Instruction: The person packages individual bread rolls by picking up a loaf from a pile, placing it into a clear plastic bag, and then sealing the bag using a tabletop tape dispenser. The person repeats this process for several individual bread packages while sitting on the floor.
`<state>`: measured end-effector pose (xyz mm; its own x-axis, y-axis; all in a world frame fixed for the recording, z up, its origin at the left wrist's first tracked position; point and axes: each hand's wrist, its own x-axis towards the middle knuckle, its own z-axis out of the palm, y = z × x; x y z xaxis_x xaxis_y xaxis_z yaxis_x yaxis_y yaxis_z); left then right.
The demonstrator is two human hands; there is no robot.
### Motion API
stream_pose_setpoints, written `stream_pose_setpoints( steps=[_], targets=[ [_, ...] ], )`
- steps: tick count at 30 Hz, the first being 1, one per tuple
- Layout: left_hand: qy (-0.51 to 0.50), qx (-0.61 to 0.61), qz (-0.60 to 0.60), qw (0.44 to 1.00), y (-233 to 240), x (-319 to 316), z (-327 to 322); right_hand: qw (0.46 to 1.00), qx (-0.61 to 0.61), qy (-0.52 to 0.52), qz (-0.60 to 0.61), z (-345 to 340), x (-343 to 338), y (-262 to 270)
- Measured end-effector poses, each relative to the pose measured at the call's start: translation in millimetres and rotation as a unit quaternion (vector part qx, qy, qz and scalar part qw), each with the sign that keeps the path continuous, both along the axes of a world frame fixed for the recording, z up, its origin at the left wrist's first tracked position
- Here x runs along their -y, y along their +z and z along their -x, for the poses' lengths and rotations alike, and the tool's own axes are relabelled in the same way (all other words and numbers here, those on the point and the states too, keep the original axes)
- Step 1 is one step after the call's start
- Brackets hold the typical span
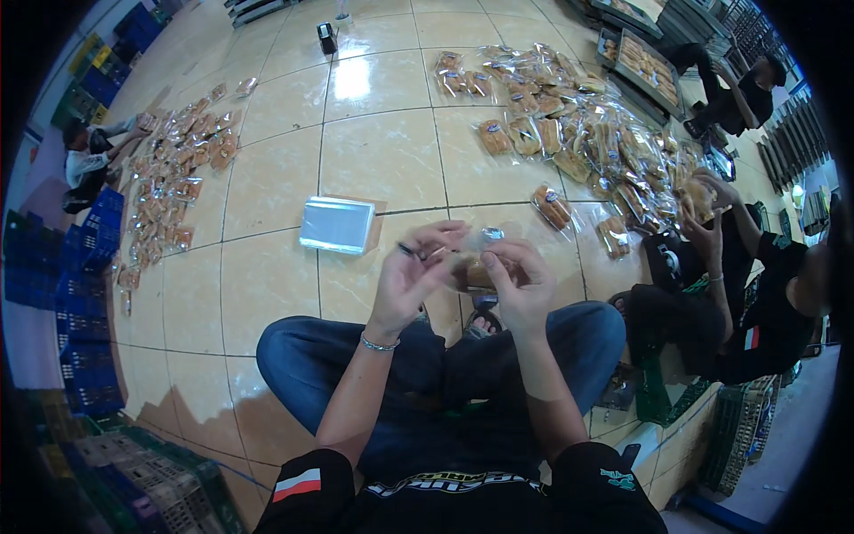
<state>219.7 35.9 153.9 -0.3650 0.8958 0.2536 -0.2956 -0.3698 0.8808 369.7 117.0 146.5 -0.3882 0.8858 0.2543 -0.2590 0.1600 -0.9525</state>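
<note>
A bread roll in a clear plastic bag (482,272) is held up in front of my crossed legs. My right hand (524,277) grips it with thumb and fingers; a small label shows at the top of the bag. My left hand (420,270) is at the bag's left side, blurred, with a ring on one finger; whether its fingers pinch the plastic is unclear. On the floor to the upper left lies a stack of clear plastic bags (337,225). Bagged rolls (552,205) lie beyond my right hand, near a large heap of bagged bread (600,137).
A co-worker (754,307) sits close on my right, handling bread. Another person (90,160) sits far left by more bagged bread (177,173) and blue crates (90,320). A third (747,100) is beside bread trays (647,70). Plastic crates (143,480) stand lower left.
</note>
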Motion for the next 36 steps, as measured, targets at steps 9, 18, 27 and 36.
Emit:
stream_pose_setpoints(
  steps=[9,18,27,36],
  targets=[
    [-0.056,-0.380,0.185,0.905,57,-12,29,0.884,0.197,-0.018,-0.424,-16,-12,22],
    [0.050,0.179,0.071,0.980,48,-28,-15,0.994,0.073,-0.027,-0.076,-25,-2,8],
    [0.014,-0.058,0.148,0.987,11,-16,-7,0.999,0.022,-0.029,0.000,-15,1,23],
    [0.078,-0.057,0.138,0.986,12,-18,-17,0.996,0.078,0.030,-0.044,-31,-19,8]
  ],
)
